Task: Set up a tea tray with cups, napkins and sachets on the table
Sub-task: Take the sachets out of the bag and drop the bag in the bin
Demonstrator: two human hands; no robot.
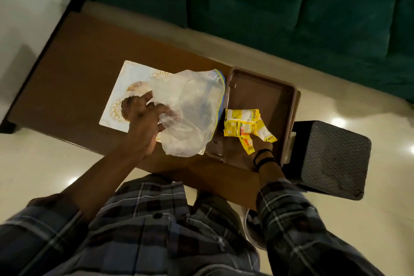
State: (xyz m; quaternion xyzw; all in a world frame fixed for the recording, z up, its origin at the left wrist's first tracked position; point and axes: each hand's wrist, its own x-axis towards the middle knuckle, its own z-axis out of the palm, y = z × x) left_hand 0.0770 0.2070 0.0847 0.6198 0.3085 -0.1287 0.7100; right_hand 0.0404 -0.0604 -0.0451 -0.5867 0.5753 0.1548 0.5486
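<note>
A brown rectangular tray point(264, 94) lies on the right end of the wooden table point(74, 74). Over its near part my right hand point(261, 142) grips a bunch of yellow sachets point(244, 124). Left of the tray, my left hand point(143, 119) clutches a clear plastic zip bag point(192, 105) that looks empty and hangs over a white placemat point(127, 87) with gold patterns. No cups or napkins are visible.
A black textured stool point(329, 157) stands right beside the tray end of the table. A dark green sofa point(268, 6) runs along the far side. The floor is glossy pale tile point(44, 163).
</note>
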